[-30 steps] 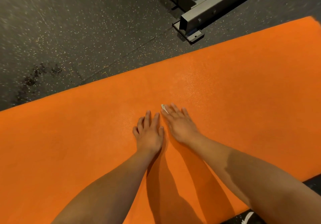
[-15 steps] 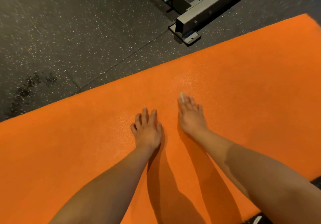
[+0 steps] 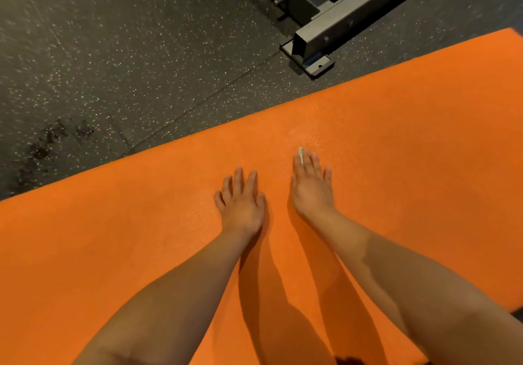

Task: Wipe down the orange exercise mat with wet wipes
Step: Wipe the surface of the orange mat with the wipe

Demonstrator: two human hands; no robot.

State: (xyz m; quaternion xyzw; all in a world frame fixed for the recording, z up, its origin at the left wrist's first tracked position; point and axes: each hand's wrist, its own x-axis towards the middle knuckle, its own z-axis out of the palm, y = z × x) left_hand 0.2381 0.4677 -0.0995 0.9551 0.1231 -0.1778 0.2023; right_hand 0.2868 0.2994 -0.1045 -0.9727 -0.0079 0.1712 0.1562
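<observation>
The orange exercise mat [image 3: 410, 143] lies across the dark floor and fills most of the view. My left hand [image 3: 242, 203] rests flat on it with fingers spread, holding nothing. A little to the right and farther forward, my right hand [image 3: 310, 186] presses flat on the mat with straight fingers. A small whitish wet wipe [image 3: 301, 153] sits under that hand, and only a sliver of it pokes out between the fingers. A faint damp sheen marks the mat just ahead of the right hand.
Dark speckled rubber floor [image 3: 127, 53] runs beyond the mat's far edge, with a wet-looking stain at left. The grey steel foot of a gym frame [image 3: 314, 50] stands on the floor just past the mat's far edge.
My right hand slid forward and to the right across the mat with the wipe under it, away from my left hand. The left hand stayed in place.
</observation>
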